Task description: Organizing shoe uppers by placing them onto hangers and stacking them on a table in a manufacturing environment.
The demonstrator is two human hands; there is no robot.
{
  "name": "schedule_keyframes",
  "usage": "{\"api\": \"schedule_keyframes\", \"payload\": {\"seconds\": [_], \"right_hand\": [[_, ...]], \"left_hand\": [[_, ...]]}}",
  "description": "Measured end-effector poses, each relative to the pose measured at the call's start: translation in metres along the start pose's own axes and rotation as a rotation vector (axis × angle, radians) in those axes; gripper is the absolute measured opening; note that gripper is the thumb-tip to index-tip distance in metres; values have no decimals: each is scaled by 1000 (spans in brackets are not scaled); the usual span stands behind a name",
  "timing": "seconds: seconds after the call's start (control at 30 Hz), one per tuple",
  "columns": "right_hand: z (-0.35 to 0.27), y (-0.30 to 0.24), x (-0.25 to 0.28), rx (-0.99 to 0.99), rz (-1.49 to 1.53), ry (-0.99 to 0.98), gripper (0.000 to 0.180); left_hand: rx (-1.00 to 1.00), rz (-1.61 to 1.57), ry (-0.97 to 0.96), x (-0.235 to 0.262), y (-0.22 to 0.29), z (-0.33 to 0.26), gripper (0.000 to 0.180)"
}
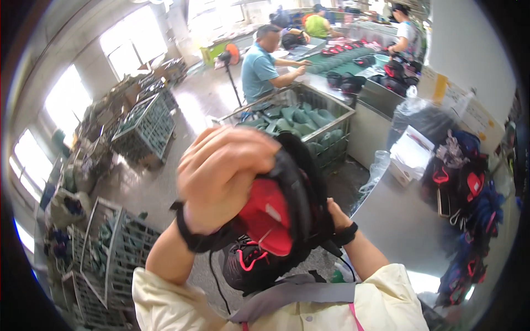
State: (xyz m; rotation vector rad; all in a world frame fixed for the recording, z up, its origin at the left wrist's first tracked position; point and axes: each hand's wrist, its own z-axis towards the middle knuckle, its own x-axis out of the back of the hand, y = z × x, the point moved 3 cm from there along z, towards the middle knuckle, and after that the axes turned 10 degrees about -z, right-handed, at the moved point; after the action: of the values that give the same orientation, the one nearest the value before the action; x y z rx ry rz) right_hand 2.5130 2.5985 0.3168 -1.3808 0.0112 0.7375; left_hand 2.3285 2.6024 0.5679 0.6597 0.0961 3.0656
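A black shoe with a bright red inner piece (269, 215) is held up in front of my chest. My left hand (223, 168), slightly blurred, has its fingers curled over the upper black edge of this shoe. At the shoe's right side is my right hand (337, 216), gripping it, with most of its fingers hidden behind the black material. Just below, close to my body, a black shoe part with pink laces (251, 262) shows; I cannot tell whether it belongs to the same shoe. Dark bands circle both my wrists.
Ahead stands a crate (342, 124) of green shoe forms, with a person in a blue shirt (259, 71) beside it. A metal table (397, 231) at right bears a white box (411, 151) and piled dark shoes (472, 220). Crates (146, 129) line the left; a conveyor (337, 63) runs beyond.
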Motion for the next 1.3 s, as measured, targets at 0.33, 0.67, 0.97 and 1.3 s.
{"api": "schedule_keyframes", "payload": {"seconds": [0.33,0.67,0.97,1.3], "right_hand": [[-44,-94,-10,313,226,671,51],[-198,-199,-25,656,-110,1192,73],[-298,-221,9,543,86,1275,42],[-444,-118,151,510,414,1797,39]], "left_hand": [[122,-162,397,28,-21,18,27],[73,-455,505,-59,-32,56,14],[367,-509,86,-279,-82,72,33],[595,-1257,-1076,-514,-1,-107,46]]}}
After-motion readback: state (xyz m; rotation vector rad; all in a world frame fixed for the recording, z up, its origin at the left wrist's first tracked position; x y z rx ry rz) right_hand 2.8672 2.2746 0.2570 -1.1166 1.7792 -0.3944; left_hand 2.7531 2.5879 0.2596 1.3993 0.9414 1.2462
